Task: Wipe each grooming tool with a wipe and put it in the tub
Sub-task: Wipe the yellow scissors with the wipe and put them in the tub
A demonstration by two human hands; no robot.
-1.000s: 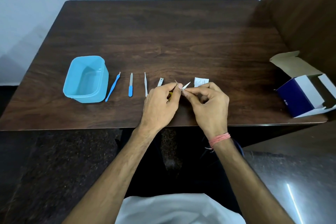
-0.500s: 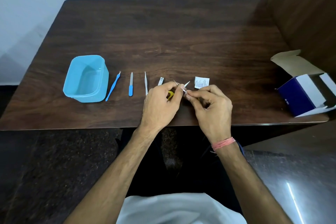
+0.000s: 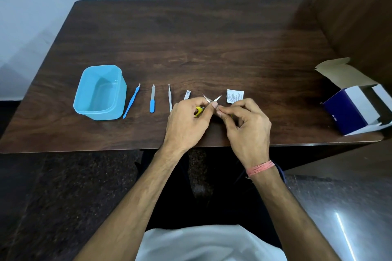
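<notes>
A: What changed in the last second?
B: Scissors [image 3: 209, 101] blades now splayed wide in a V; they were nearly shut. Opened for wiping, I'd guess. No wipe visible, sachet [image 3: 234, 96] lies beside them.
A: Grip?
B: Left hand [image 3: 186, 121] fingers curled round the yellow handle; right hand [image 3: 247, 126] pinches at the pivot, blades poking beyond. Tub [image 3: 99, 93] empty, far left on the counter [image 3: 191, 44].

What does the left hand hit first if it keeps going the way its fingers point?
Likely the right hand: the left hand points right, fingertips almost touching it over the scissors. Depth unclear.
</notes>
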